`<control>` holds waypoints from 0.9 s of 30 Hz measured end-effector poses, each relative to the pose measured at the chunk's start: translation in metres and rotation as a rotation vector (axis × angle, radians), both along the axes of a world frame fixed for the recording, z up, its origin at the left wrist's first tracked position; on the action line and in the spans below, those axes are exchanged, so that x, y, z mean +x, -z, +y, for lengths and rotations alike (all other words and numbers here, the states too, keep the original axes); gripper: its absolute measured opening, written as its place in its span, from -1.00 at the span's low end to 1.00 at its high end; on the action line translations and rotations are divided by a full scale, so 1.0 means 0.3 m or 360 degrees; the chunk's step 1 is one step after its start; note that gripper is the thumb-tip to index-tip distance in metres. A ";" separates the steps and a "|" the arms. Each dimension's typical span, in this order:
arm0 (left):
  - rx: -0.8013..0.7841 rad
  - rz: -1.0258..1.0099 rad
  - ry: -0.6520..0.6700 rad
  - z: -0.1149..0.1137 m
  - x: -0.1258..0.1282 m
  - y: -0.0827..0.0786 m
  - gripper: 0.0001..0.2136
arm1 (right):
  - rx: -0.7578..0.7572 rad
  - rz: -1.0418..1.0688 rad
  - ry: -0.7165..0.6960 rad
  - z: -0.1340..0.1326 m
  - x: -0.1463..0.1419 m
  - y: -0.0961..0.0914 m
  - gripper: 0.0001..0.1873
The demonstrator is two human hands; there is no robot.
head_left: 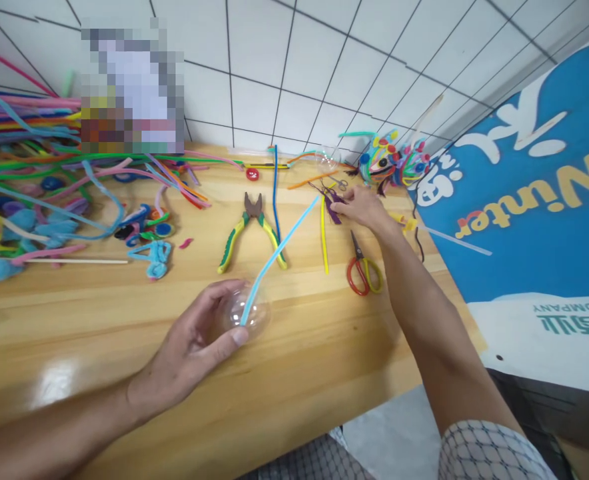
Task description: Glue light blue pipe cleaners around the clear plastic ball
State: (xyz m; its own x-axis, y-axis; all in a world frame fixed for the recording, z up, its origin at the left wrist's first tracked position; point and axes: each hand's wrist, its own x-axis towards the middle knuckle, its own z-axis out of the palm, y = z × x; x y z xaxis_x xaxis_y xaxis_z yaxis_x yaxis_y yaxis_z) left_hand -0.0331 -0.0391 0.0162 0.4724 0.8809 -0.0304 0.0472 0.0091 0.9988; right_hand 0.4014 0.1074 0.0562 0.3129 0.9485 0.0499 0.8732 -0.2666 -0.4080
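My left hand is closed around a clear plastic half-sphere near the table's front edge. A light blue pipe cleaner sticks out of the shell and runs up to the right. My right hand reaches far across the wooden table, fingers pinched on a dark purple pipe cleaner piece. Green-and-yellow pliers lie between both hands. Red-and-yellow scissors lie just under my right forearm. A yellow pipe cleaner lies beside the purple piece.
A big heap of coloured pipe cleaners fills the table's left side. A colourful pipe-cleaner figure stands at the back right by the tiled wall. A blue printed banner borders the right edge. A red bead and a thin wooden stick lie nearby.
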 end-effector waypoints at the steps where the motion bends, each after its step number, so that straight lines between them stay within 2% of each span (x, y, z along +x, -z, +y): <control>1: -0.0013 -0.0009 -0.0002 -0.002 -0.001 0.005 -0.48 | 0.0015 -0.0123 0.0048 0.013 -0.017 0.015 -0.62; 3: -0.0040 -0.0024 -0.0004 -0.005 -0.002 0.016 -0.47 | -0.0003 -0.0204 0.0110 0.037 -0.048 0.030 -0.61; 6: -0.0056 -0.0047 -0.0011 -0.008 0.001 0.028 -0.47 | -0.0055 -0.0125 0.0098 0.064 -0.073 0.020 -0.85; 12: 0.0045 -0.0014 -0.0031 -0.006 0.011 0.038 -0.47 | 0.0121 -0.0247 0.0214 0.092 -0.073 -0.070 -0.75; 15: 0.0117 0.0021 -0.0049 -0.004 0.019 0.037 -0.49 | 0.0163 -0.0315 0.0179 0.066 -0.106 -0.112 -0.84; 18: 0.0173 0.0039 -0.0070 0.001 0.033 0.030 -0.50 | 0.0147 -0.0075 0.0005 -0.031 -0.189 -0.136 -0.96; 23: 0.0287 0.0074 -0.0054 0.015 0.051 0.010 -0.47 | -0.0049 0.0734 -0.0533 -0.329 -0.403 -0.152 -0.84; 27: 0.0339 0.0082 -0.0020 0.021 0.061 0.012 -0.47 | -0.0152 0.1025 -0.0743 -0.524 -0.557 -0.146 -0.77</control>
